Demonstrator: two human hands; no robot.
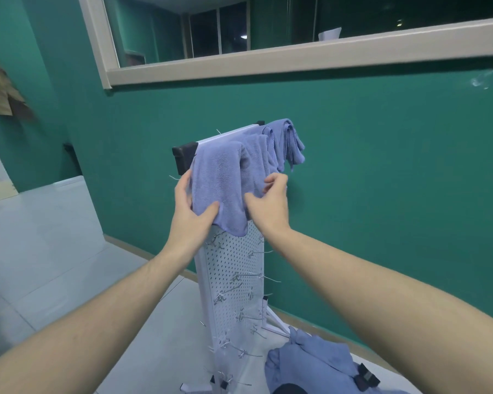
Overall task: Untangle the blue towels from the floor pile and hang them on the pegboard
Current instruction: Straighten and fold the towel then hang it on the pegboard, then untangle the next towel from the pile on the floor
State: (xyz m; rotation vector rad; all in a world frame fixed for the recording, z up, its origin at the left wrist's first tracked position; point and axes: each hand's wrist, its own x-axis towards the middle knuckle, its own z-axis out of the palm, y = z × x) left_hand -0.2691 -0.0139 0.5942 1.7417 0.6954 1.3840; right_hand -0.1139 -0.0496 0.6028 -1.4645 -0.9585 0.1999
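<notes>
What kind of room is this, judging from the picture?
Probably an indoor workroom or a test space, not a home. It has plain green walls, an interior window into a dark room, a pale tiled floor and a freestanding pegboard with hooks.

towels (239, 166) draped over pegboard (234, 268) top, floor pile (310, 362) lower right

Your left hand (190, 214) and right hand (269, 204) both grip the lower part of a blue towel (221, 183) draped over the top edge of the white pegboard (234, 282), which stands against a green wall (382, 180). More blue towels (285, 143) hang over the same edge, farther along. A pile of blue towels (310, 362) lies on the floor beside the pegboard's base.
</notes>
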